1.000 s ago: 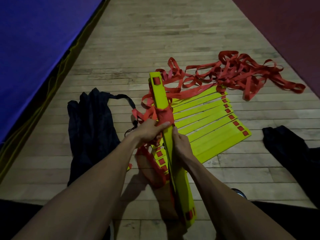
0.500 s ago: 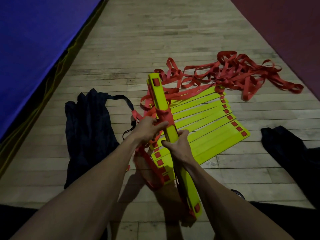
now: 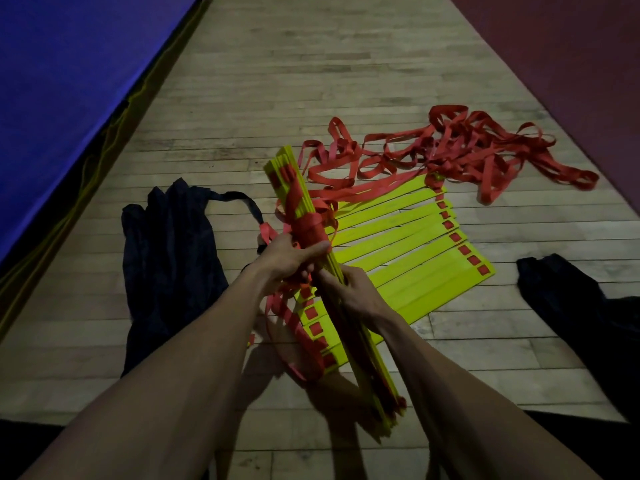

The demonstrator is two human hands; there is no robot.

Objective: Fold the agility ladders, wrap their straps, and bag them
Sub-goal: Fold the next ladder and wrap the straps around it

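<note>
Ladder bundle (image 3: 304, 209) ran lengthwise away from me, tilted up-left above the floor; my left hand (image 3: 294, 258) gripped its strap-wrapped middle, my right hand (image 3: 349, 292) clasped it just nearer me.

Smooth yellow plastic rungs (image 3: 398, 268), red woven webbing straps (image 3: 450, 150), matt dark cloth bag (image 3: 169, 251), worn wooden floorboards (image 3: 311, 81).

One camera sits on the person's head. It looks forward and down, close above the wooden floor (image 3: 311, 64).
</note>
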